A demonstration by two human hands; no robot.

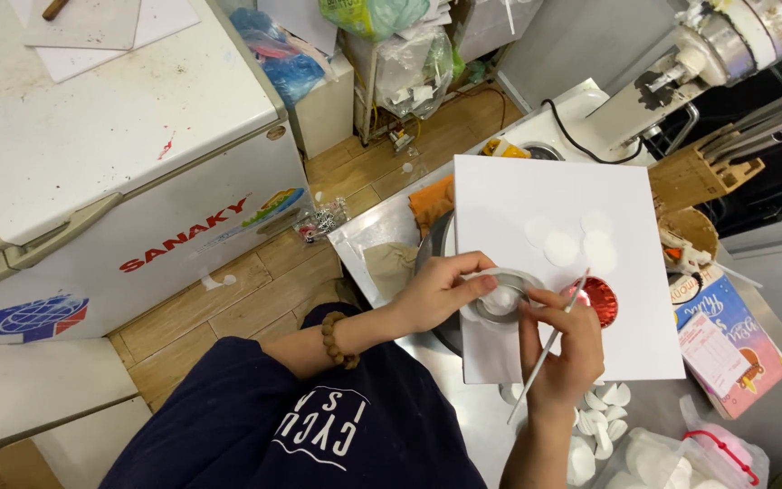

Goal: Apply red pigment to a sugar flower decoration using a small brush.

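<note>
A small round metal ring with something white inside it sits on the white board on the counter. The left hand pinches its edge with the fingers. The right hand grips a thin stick and touches the ring too. A shiny red foil cup lies just beside it, and white round pieces rest farther up the board. The ring could slip if the pinch is loose. The stick could bump the red cup. The board sticks out over the counter edge, so a hard push could tip it
</note>
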